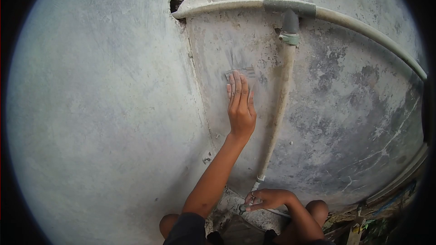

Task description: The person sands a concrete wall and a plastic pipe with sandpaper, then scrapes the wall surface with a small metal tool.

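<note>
My left hand (241,104) lies flat on the wall with its fingers stretched upward. Under the fingertips is a small grey sheet that looks like sandpaper (247,71), pressed to the wall; its lined upper edge shows past the fingers. Dark scuff marks spread on the plaster just above it. Low down, my right hand (268,198) hangs bent at the wrist beside the lower end of the vertical pipe (283,86). Its fingers are apart, near a small dark tap-like fitting (243,208). Whether they touch the fitting cannot be made out.
A curved horizontal pipe (363,28) crosses the upper wall from a hole (176,3) and meets the vertical pipe at a grey tee joint (289,8). A crack runs down left of my left hand. Debris and wood (356,231) lie at the lower right.
</note>
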A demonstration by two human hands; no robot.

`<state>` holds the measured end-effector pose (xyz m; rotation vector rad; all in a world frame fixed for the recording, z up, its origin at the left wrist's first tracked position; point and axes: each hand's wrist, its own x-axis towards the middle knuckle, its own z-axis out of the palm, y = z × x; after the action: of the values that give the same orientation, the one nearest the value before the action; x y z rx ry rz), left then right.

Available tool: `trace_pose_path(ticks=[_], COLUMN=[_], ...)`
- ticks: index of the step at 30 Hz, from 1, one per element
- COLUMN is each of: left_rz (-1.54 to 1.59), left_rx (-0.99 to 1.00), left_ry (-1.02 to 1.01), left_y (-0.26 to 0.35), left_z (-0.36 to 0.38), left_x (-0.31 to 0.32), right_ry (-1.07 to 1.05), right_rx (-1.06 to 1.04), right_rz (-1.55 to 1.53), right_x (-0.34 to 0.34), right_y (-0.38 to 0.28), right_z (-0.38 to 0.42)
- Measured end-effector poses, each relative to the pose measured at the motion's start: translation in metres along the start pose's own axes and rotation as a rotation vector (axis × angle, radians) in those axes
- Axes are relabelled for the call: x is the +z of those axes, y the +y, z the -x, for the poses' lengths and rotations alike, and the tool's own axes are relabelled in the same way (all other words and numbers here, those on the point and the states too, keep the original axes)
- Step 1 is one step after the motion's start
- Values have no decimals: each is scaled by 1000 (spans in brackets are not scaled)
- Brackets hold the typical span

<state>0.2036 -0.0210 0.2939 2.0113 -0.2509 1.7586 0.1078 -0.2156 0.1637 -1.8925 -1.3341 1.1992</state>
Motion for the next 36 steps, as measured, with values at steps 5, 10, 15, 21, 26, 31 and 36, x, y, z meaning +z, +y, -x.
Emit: trace_pose_path(ticks=[5, 10, 15, 21, 26, 31, 36], left_rz=[-1, 76, 34, 36, 15, 11, 24], left_rx=[47, 10, 127, 136, 184, 200, 172], left_ry=[20, -44, 10, -72, 6, 19, 17], left_y=[3, 10, 19, 15, 16, 20, 19], left_z=[-52, 16, -52, -32, -58, -87, -54], left_x=[-10, 1, 0, -6, 4, 1, 6], right_ry=[12, -26, 24, 9, -16, -36, -30], right_rx=[-17, -20, -12, -27, -2, 4, -39], right_rz=[-1, 5, -17, -19, -9, -12, -12], right_x=[1, -1, 3, 2, 6, 1, 1], right_y=[7, 12, 16, 22, 23, 18, 23], right_z=[-3, -9, -10, -13, -16, -16, -19])
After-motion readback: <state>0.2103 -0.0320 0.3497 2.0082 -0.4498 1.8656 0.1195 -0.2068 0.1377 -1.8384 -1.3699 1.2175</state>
